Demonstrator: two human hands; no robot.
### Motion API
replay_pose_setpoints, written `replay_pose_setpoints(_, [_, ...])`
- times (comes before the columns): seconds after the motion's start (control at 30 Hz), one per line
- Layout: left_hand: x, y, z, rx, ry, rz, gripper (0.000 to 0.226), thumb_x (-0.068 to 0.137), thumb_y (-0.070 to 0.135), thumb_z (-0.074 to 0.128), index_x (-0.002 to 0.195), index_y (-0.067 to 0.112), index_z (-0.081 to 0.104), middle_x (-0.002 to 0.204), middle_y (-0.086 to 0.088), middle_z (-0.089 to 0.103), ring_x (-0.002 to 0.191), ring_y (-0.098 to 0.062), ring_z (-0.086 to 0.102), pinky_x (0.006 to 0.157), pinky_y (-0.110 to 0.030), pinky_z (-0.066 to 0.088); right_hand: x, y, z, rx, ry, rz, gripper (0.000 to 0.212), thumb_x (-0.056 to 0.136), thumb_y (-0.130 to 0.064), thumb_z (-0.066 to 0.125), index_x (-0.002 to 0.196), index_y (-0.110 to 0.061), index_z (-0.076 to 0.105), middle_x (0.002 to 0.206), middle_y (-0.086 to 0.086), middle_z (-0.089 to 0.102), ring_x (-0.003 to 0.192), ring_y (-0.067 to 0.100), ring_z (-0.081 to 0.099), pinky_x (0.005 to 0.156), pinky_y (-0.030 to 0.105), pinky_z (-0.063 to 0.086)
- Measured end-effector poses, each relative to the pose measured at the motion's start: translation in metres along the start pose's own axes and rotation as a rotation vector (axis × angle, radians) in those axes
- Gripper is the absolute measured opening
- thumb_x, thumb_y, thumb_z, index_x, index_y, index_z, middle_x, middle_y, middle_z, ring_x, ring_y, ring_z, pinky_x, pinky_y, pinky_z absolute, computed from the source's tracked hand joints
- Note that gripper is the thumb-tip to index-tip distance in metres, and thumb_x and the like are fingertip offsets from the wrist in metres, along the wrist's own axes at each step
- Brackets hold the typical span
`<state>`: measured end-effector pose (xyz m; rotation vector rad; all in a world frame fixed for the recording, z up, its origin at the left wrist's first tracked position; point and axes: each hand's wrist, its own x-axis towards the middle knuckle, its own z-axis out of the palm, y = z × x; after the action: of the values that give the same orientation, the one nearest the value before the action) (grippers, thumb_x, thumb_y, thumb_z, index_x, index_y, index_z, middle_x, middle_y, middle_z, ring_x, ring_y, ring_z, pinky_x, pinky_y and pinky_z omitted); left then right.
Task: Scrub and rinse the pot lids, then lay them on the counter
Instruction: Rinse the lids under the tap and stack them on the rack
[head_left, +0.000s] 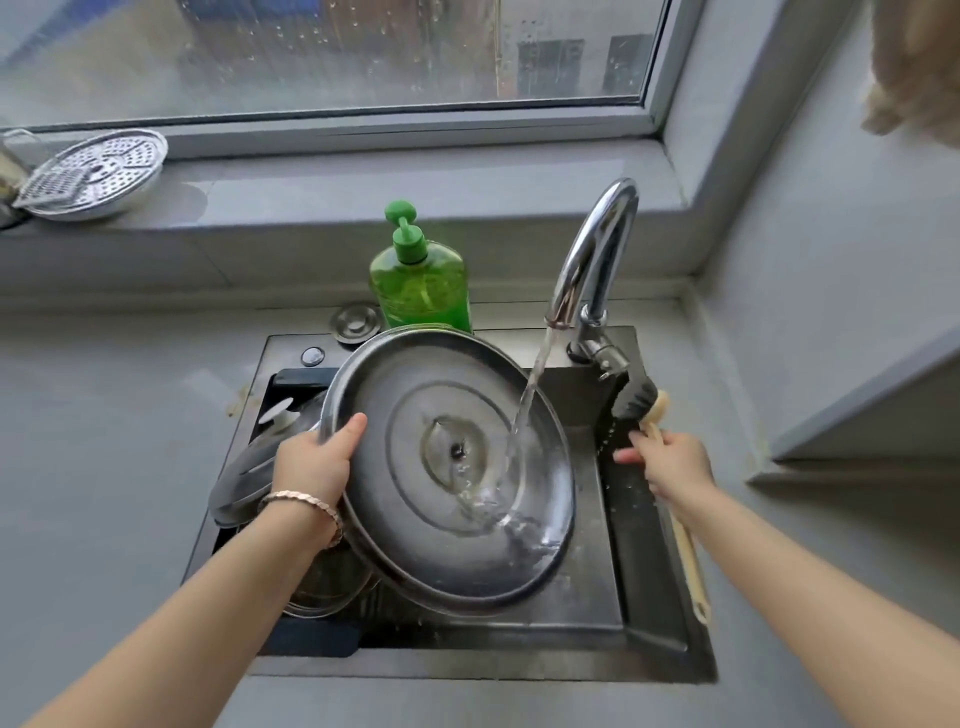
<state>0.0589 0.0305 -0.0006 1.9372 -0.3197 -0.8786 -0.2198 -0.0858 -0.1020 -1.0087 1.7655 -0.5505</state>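
A large steel pot lid (415, 415) is tilted over the sink, its underside facing me, with water from the faucet (592, 260) running onto its right half. My left hand (317, 462) grips the lid's left rim, thumb on the inside. My right hand (670, 462) holds a long-handled wooden dish brush (688, 551) over the sink's right edge, bristle head pointing away near the faucet base. More lids lie in the sink under the big one: a glass lid (327, 587) and a grey one (239, 483), both partly hidden.
The dark sink (649, 571) is set in a grey counter (104, 441). A green soap pump bottle (421, 280) stands behind the sink beside a drain stopper (356, 322). On the windowsill at far left sit a steamer plate (109, 171) and a grater.
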Motion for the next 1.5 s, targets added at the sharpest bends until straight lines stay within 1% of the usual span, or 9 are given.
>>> replay_pose_setpoints(0.13, [0.004, 0.009, 0.002, 0.124, 0.008, 0.083, 0.024, 0.085, 0.018, 0.065, 0.066, 0.005, 0.061, 0.071, -0.014, 0.061, 0.076, -0.027, 0.059, 0.077, -0.042, 0.052, 0.006, -0.036, 0.024, 0.23, 0.028, -0.033, 0.022, 0.093, -0.028, 0.054, 0.074, -0.018, 0.06, 0.066, -0.001, 0.055, 0.034, 0.006, 0.033, 0.034, 0.019, 0.026])
replay_pose_setpoints(0.27, [0.006, 0.012, 0.008, 0.19, -0.001, 0.158, 0.025, 0.084, 0.018, 0.065, 0.079, -0.006, 0.064, 0.073, -0.017, 0.058, 0.069, -0.025, 0.055, 0.074, -0.047, 0.052, 0.005, -0.061, 0.043, 0.312, 0.101, 0.007, 0.02, 0.094, -0.025, 0.05, 0.08, -0.014, 0.059, 0.058, -0.001, 0.041, 0.051, 0.013, 0.036, 0.048, 0.024, 0.029])
replay_pose_setpoints(0.47, [0.006, 0.018, 0.018, 0.269, -0.034, 0.244, 0.024, 0.083, 0.018, 0.065, 0.068, 0.001, 0.059, 0.064, -0.012, 0.046, 0.062, -0.02, 0.042, 0.061, -0.03, 0.032, 0.008, -0.088, 0.068, 0.386, 0.089, 0.052, 0.03, 0.093, -0.025, 0.051, 0.064, -0.022, 0.045, 0.059, -0.004, 0.039, 0.051, 0.011, 0.035, 0.046, 0.023, 0.026])
replay_pose_setpoints(0.63, [-0.003, 0.024, 0.022, 0.421, -0.032, 0.314, 0.035, 0.085, 0.013, 0.061, 0.055, 0.005, 0.046, 0.056, -0.01, 0.041, 0.057, -0.021, 0.038, 0.051, -0.029, 0.026, 0.006, -0.074, 0.046, 0.215, -0.01, -0.058, 0.016, 0.094, -0.026, 0.052, 0.086, -0.015, 0.061, 0.061, -0.002, 0.043, 0.054, 0.012, 0.037, 0.052, 0.026, 0.032])
replay_pose_setpoints(0.73, [-0.012, 0.028, 0.024, 0.575, -0.031, 0.415, 0.037, 0.088, 0.014, 0.057, 0.053, 0.008, 0.044, 0.054, -0.007, 0.046, 0.063, -0.027, 0.045, 0.055, -0.032, 0.028, 0.0, -0.056, 0.022, -0.062, -0.024, -0.201, 0.014, 0.091, -0.018, 0.056, 0.094, -0.01, 0.066, 0.074, 0.007, 0.056, 0.071, 0.023, 0.049, 0.068, 0.03, 0.036])
replay_pose_setpoints(0.93, [-0.048, 0.04, 0.038, 0.818, -0.035, 0.691, 0.027, 0.092, 0.016, 0.048, 0.066, 0.014, 0.041, 0.08, -0.018, 0.063, 0.08, -0.037, 0.054, 0.062, -0.031, 0.027, -0.016, -0.011, -0.018, -0.47, -0.112, -0.24, 0.015, 0.084, -0.009, 0.054, 0.086, -0.007, 0.068, 0.079, 0.013, 0.064, 0.079, 0.03, 0.056, 0.063, 0.029, 0.035])
replay_pose_setpoints(1.27, [-0.066, 0.044, 0.055, 0.979, -0.013, 0.766, 0.015, 0.092, 0.013, 0.043, 0.096, 0.01, 0.057, 0.096, -0.019, 0.065, 0.09, -0.04, 0.056, 0.064, -0.03, 0.03, -0.043, 0.014, -0.043, -0.657, 0.019, -0.398, 0.02, 0.092, -0.014, 0.044, 0.095, -0.009, 0.063, 0.094, 0.021, 0.065, 0.088, 0.039, 0.056, 0.063, 0.032, 0.035])
replay_pose_setpoints(1.4, [-0.061, 0.039, 0.054, 0.953, -0.023, 0.735, 0.012, 0.092, 0.014, 0.044, 0.087, 0.009, 0.054, 0.093, -0.019, 0.064, 0.088, -0.04, 0.055, 0.064, -0.03, 0.029, -0.048, 0.007, -0.031, -0.516, 0.174, -0.597, 0.037, 0.096, -0.01, 0.042, 0.131, -0.004, 0.05, 0.098, 0.025, 0.058, 0.088, 0.04, 0.055, 0.07, 0.038, 0.04])
replay_pose_setpoints(1.5, [-0.059, 0.034, 0.054, 0.956, -0.026, 0.71, 0.011, 0.091, 0.014, 0.044, 0.085, 0.01, 0.053, 0.092, -0.018, 0.064, 0.088, -0.039, 0.055, 0.065, -0.031, 0.031, -0.034, 0.027, -0.015, -0.775, -0.003, -0.385, 0.028, 0.093, -0.006, 0.042, 0.116, -0.003, 0.059, 0.102, 0.022, 0.061, 0.09, 0.037, 0.058, 0.067, 0.032, 0.039])
